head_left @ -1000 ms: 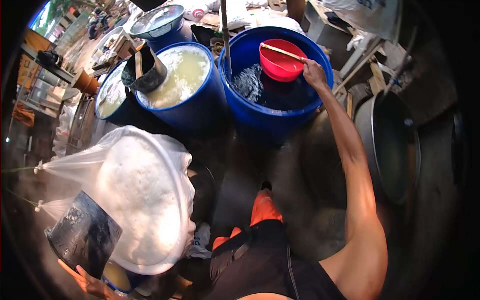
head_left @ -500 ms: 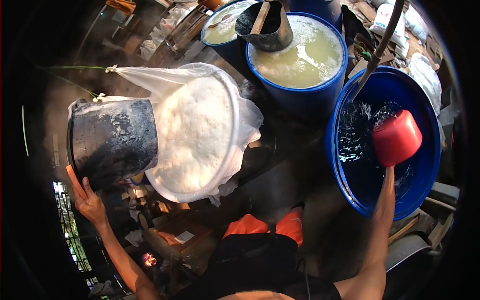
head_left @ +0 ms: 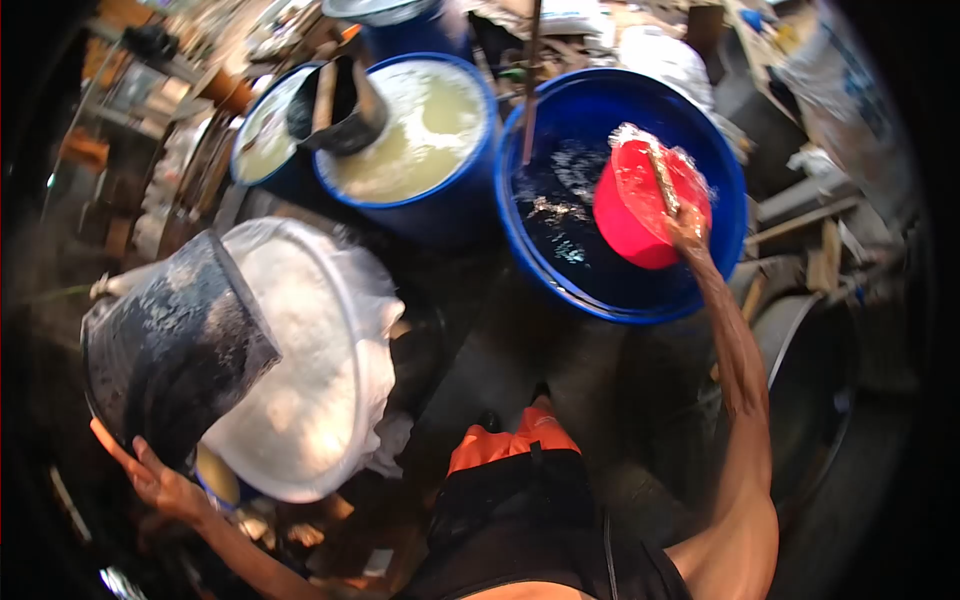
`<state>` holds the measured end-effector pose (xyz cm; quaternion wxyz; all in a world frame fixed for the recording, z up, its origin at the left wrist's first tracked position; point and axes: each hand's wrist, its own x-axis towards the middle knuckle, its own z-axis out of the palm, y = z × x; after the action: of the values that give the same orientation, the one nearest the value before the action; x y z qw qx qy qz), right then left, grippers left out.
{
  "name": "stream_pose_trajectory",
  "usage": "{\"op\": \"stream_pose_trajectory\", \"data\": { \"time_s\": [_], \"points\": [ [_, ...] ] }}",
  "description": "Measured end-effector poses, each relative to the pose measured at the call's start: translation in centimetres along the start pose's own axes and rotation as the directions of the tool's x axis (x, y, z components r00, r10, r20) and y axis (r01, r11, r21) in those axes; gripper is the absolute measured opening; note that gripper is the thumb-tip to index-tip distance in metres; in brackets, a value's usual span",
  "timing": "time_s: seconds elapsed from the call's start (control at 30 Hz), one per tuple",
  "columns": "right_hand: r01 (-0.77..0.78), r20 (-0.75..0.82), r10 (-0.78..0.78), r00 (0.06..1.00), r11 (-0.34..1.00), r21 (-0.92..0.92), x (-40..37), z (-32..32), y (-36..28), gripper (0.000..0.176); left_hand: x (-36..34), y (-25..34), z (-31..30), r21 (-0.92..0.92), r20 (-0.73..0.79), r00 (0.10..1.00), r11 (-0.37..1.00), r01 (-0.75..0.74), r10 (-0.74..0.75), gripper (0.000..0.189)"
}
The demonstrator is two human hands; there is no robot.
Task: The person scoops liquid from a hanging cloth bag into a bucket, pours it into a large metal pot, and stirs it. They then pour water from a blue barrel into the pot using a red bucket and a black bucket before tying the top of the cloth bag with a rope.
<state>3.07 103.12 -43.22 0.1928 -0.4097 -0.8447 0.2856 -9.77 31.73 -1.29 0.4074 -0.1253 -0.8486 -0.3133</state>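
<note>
Big blue barrel, upper right of centre, dark water in it, surface rippled. Wide round tub at left, sheeting draped over its rim, full of white stuff; foam or solid, can't tell. Blue drum just left of the water barrel, cloudy yellowish liquid, froth on top. Smaller-looking drum beside that one, also cloudy liquid. Black bucket, scuffed, tilted, over the tub's left side, hiding part of it. Red bucket inside the water barrel, right half, tilted, water splashing at its rim. Dark pail with wooden crossbar, tilted, at the near-left edge of the cloudy drum. Thin pole upright at the water barrel's left side. Left hand closed on the black bucket at its lower end; rim or handle, can't tell. Right hand wet, fingers wrapped round the red bucket's wooden handle, arm stretched forward. Both hands slightly blurred.
</note>
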Motion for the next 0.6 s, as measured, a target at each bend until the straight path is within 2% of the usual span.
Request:
{"op": "stream_pose_trajectory", "data": {
  "time_s": [0.03,0.07,0.1,0.13,0.17,0.23,0.27,0.3,0.33,0.37,0.4,0.43,0.47,0.5,0.53,0.57,0.6],
  "points": [
    [0.038,-0.006,-0.04,0.999,0.988,-0.152,-2.6,-5.1,-5.1,0.027,-0.5,0.4,0.6,-0.155,-0.015,0.998,0.987,0.051,-0.054,0.049],
    [0.001,-0.046,-0.007,0.999,0.99,-0.144,-4.8,-8.4,-8.0,0.026,-0.8,0.0,1.0,-0.209,0.003,0.999,0.977,0.048,-0.049,0.049],
    [-0.04,-0.001,0.04,0.999,0.998,-0.053,-7.1,-12.3,-10.7,0.03,-0.8,-0.5,0.9,-0.183,0.001,1.0,0.983,-0.008,0.008,0.05],
    [0.043,-0.066,-0.044,0.997,0.999,-0.007,-9.0,-14.6,-11.4,0.032,-1.1,-0.7,1.0,-0.147,-0.005,0.997,0.987,-0.071,0.071,0.05],
    [0.134,-0.133,-0.129,0.983,0.991,0.03,-10.7,-16.7,-11.8,0.034,-1.3,-0.5,1.3,-0.284,0.052,0.993,0.955,-0.085,0.104,0.052],
    [0.215,-0.197,-0.215,0.957,0.976,-0.019,-13.3,-21.7,-12.6,0.038,-1.8,0.4,2.3,-0.53,0.133,0.991,0.846,0.061,0.012,0.054],
    [0.264,-0.187,-0.244,0.951,0.96,0.092,-14.8,-24.2,-12.2,0.037,-2.0,0.4,2.5,-0.584,0.169,0.985,0.808,0.075,0.03,0.055],
    [0.204,-0.087,-0.189,0.978,0.953,0.226,-18.1,-28.0,-15.1,0.031,-2.4,2.1,2.1,-0.634,0.23,0.973,0.761,0.139,0.014,0.056],
    [0.165,-0.053,-0.158,0.986,0.969,0.182,-20.7,-31.0,-16.2,0.019,-2.3,2.9,1.8,-0.698,0.279,0.96,0.694,0.177,0.036,0.056],
    [0.124,0.002,-0.133,0.991,0.925,0.359,-23.8,-33.7,-17.2,0.017,-3.3,4.6,1.6,-0.749,0.321,0.945,0.628,0.211,0.065,0.056],
    [0.143,-0.089,-0.116,0.989,0.894,0.426,-27.1,-35.6,-17.6,0.02,-3.9,5.8,1.1,-0.746,0.344,0.934,0.633,0.209,0.097,0.057],
    [0.078,-0.057,-0.067,0.996,0.972,0.22,-30.6,-38.8,-19.1,0.023,-4.3,7.2,0.8,-0.776,0.379,0.914,0.589,0.227,0.147,0.057],
    [0.022,-0.045,-0.011,0.999,0.966,0.259,-34.0,-41.1,-19.2,0.025,-5.2,9.0,0.4,-0.796,0.412,0.893,0.549,0.255,0.183,0.058],
    [0.049,-0.088,-0.024,0.996,0.955,0.291,-37.8,-43.5,-19.6,0.024,-5.8,10.9,-0.3,-0.813,0.441,0.871,0.508,0.285,0.217,0.058],
    [-0.016,-0.105,0.046,0.993,0.964,0.267,-41.5,-46.3,-20.5,0.023,-6.2,12.7,-1.0,-0.825,0.478,0.839,0.461,0.326,0.262,0.06],
    [-0.071,-0.143,0.102,0.985,0.976,0.208,-47.3,-48.0,-27.1,0.023,-4.5,10.0,-2.3,-0.827,0.456,0.851,0.477,0.298,0.259,0.06],
    [-0.098,-0.156,0.133,0.979,0.972,0.216,-50.8,-49.3,-28.5,0.024,-5.3,9.9,-1.3,-0.834,0.461,0.817,0.483,0.266,0.346,0.061]
  ]
}}
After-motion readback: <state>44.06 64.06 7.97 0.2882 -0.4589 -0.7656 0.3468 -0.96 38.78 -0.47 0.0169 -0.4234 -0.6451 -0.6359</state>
